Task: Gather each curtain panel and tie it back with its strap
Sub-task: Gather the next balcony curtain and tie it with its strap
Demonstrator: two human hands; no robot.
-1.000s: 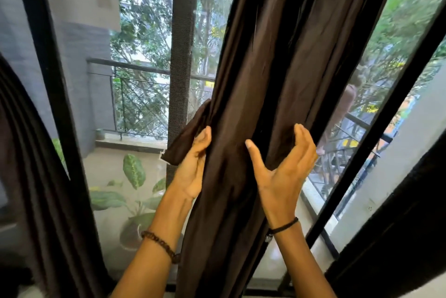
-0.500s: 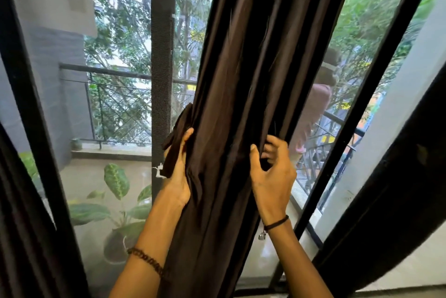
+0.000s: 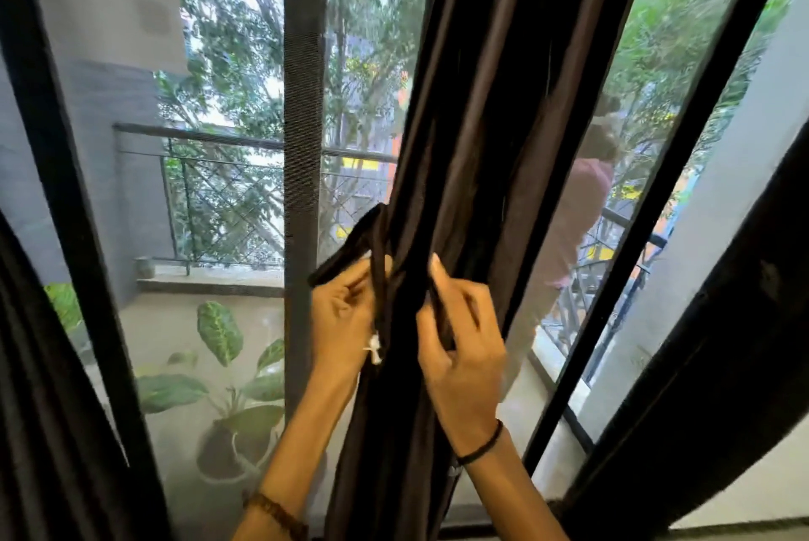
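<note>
flanking the gathered curtain panel (image 3: 459, 146), black window frames (image 3: 65, 190) (potted plant (image 3: 219, 334) outside)

We see a dark brown curtain panel (image 3: 473, 146), with its strap (image 3: 346, 251) the same brown and a white tag (image 3: 375, 345) against it. Left of the panel, the leaves (image 3: 219, 337) are green with pale yellow mottling, the railing (image 3: 227, 199) shows a diamond lattice, and the wall (image 3: 100, 146) is grey. Low beside the panel are a black cord band (image 3: 481, 448) and a brown beaded bracelet (image 3: 276, 514).
</note>
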